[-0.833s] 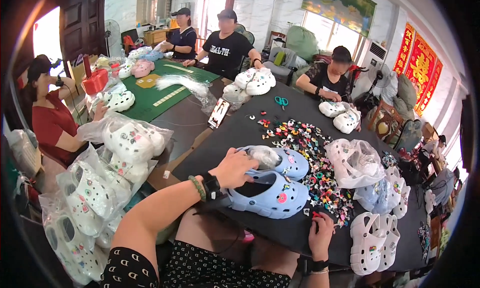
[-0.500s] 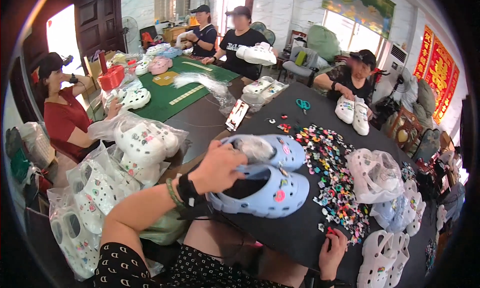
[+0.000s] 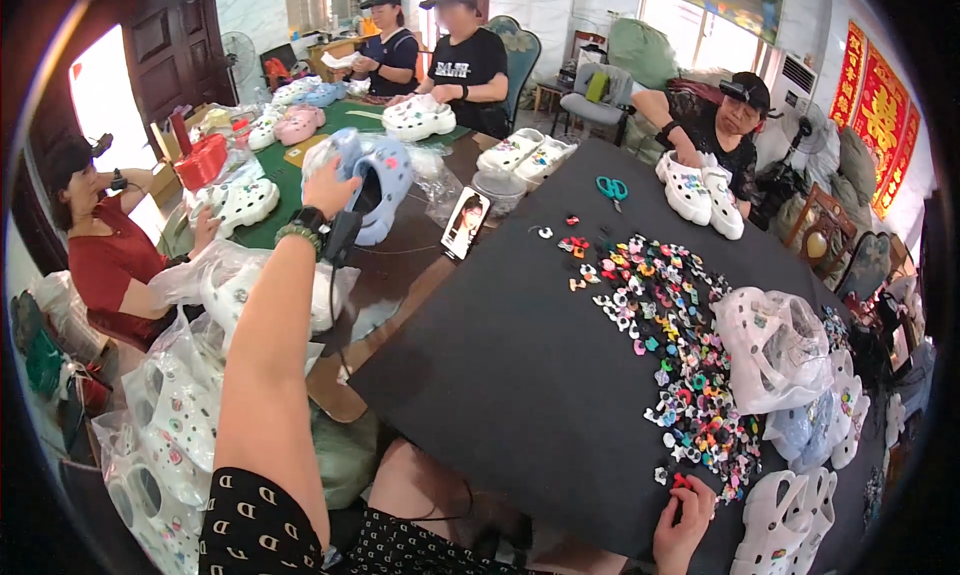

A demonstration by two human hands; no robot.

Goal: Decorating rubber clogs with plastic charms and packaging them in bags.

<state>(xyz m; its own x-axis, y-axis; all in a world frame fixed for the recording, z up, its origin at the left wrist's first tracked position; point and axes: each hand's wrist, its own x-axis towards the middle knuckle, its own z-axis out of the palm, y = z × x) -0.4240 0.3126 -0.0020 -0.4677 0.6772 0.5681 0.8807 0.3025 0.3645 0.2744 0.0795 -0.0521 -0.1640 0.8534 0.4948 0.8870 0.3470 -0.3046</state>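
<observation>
A pair of light blue clogs with charms on the toes is up in the air at the left, over the green table. My left hand, arm stretched far out, grips the pair by the heel side. My right hand rests at the near edge of the black table. Its fingertips pinch a small red shoe charm. Just beyond it spreads a heap of many-coloured shoe charms.
Bagged white clogs are piled at my left. More white clogs stand at the right, near a bagged pair. A phone, a clear tub and teal scissors lie farther back. Several people sit around, handling clogs.
My left hand has carried the blue clogs from above the black table away to the far left. My right hand stays by the charms. A person at the back has lowered a white pair.
</observation>
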